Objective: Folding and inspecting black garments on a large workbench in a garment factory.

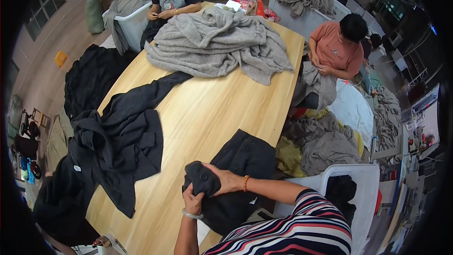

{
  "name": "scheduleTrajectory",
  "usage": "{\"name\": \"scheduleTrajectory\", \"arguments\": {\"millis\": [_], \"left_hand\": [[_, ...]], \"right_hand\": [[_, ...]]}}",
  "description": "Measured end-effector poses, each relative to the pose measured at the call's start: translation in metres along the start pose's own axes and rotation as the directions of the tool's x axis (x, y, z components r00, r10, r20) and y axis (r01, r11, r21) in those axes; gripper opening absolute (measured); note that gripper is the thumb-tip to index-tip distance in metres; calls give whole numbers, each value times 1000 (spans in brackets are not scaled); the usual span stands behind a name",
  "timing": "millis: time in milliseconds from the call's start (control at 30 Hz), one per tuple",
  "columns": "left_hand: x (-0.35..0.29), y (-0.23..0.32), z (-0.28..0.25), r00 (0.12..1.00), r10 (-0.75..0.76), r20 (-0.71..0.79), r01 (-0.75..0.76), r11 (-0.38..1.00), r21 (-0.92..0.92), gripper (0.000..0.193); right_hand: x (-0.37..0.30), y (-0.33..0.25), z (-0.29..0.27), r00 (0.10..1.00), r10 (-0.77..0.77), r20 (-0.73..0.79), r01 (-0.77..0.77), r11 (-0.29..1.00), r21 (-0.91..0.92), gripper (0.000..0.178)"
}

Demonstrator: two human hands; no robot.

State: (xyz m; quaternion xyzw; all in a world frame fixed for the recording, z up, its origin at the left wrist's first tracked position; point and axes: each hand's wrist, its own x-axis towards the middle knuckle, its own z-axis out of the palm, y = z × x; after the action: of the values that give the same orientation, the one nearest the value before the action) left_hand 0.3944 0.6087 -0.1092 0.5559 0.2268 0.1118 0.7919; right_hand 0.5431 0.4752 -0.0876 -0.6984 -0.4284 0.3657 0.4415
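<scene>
A black buttoned cardigan [236,205] lies at the near edge of the wooden table, right in front of me. Part of it is bunched up, with a round dark button showing on top. My left hand [192,200], with a pale bangle at its wrist, pinches the lower left side of this bunch. From the right, my right hand [227,179] grips the same bunch, an orange beaded bracelet on its wrist. The cloth hides some of my fingertips. To the left, another black garment [141,146] is spread over the table, a sleeve stretching toward the far side.
Grey knitwear [212,42] is heaped at the table's [207,108] far end. Black garments [89,80] hang over the left edge. Two people work on garments, one at the far end and one at the right. A white bin [347,167] stands at my right, holding dark cloth.
</scene>
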Motion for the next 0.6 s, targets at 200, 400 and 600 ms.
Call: {"name": "scheduleTrajectory", "arguments": {"millis": [200, 400, 600], "left_hand": [[-3, 36, -8, 930, 366, 25, -335, 822, 461, 37], [-66, -53, -101, 894, 101, -437, 401, 258, 879, 88], [-84, -67, -107, 886, 13, -464, 448, 237, 862, 101]], "right_hand": [[-19, -4, -67, 989, 138, 52, -120, 959, -258, 54], [-63, 33, -129, 609, 790, 70, -173, 218, -961, 40], [142, -53, -166, 908, 413, 76, -185, 557, -810, 32]]}}
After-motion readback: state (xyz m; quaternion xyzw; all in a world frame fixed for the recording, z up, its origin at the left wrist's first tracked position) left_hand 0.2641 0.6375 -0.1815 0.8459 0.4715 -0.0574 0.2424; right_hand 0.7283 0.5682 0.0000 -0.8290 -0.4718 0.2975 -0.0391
